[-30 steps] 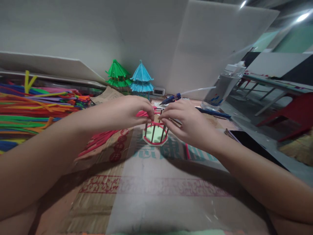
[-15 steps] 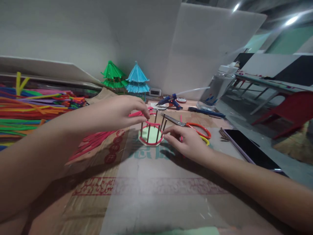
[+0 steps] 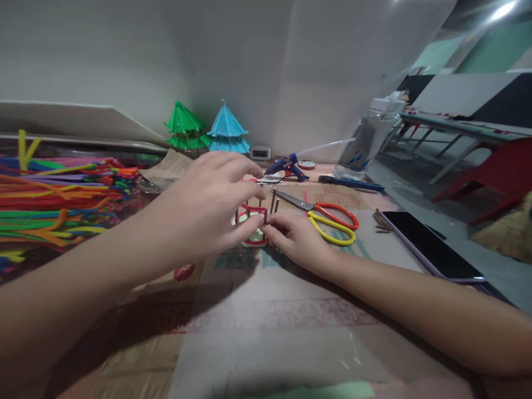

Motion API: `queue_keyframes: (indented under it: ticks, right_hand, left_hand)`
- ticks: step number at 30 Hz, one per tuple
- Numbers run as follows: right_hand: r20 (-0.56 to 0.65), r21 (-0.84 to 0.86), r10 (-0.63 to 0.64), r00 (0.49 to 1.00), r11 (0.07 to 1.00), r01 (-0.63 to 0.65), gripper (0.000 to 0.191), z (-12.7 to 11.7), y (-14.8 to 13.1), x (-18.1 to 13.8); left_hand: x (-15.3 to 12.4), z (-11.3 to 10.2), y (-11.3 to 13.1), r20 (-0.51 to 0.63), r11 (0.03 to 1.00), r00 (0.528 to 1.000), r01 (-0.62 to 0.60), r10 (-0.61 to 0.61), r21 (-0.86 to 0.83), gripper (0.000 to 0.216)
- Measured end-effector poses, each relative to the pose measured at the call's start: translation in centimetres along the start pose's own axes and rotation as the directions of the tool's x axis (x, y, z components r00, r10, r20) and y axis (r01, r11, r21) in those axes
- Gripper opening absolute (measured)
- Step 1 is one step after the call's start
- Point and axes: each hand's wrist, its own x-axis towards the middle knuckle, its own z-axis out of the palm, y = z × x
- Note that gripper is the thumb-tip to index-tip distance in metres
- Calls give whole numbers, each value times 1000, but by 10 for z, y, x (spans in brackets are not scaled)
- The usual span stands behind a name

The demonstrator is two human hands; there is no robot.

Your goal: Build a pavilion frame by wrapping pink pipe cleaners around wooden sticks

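A small model (image 3: 254, 221) stands on the cardboard: a pale green base rimmed in pink, with brown sticks rising from it and a pink pipe cleaner wound round them. My left hand (image 3: 208, 202) hovers over it from the left and hides most of it, thumb and fingers closed on a stick and the pink band. My right hand (image 3: 293, 238) rests low on the cardboard at the model's right, its fingertips pinching the base of a stick.
Orange and yellow scissors (image 3: 328, 217) lie just right of the model. A phone (image 3: 430, 244), loose brown sticks (image 3: 379, 219), a blue glue gun (image 3: 286, 165), a clear bottle (image 3: 372, 138), green and blue paper pagodas (image 3: 226, 127), and a heap of coloured pipe cleaners (image 3: 58, 194) surround it.
My right hand has dropped from the top of the sticks to the model's base. My left hand has moved over the model and covers it. The camera has shifted.
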Motion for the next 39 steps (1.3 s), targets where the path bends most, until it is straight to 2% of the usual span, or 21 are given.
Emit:
queue_keyframes:
  ticks: [6,12,15,22,39]
  right_hand:
    - [30,52,61,998,997,-63,18,0,0,-3]
    - [18,32,43,999,999,-43,21,-1,0,-2]
    - [25,35,31,999,999,-31,22,-1,0,-2]
    - [34,41,47,998,998,-49,24,-1,-1,-2]
    - [24,58,34,999,998,-35,22,-1,1,-2]
  left_hand:
    - [0,6,9,-21,984,999,-25,30,177,25]
    - [0,11,14,-90,962,994,-41,68,271,28]
    - [0,13,14,-70,954,995,-48,71,295,24]
    - [1,19,12,-90,984,995,-36,52,176,19]
    - [1,22,11,-117,992,992,-25,40,124,20]
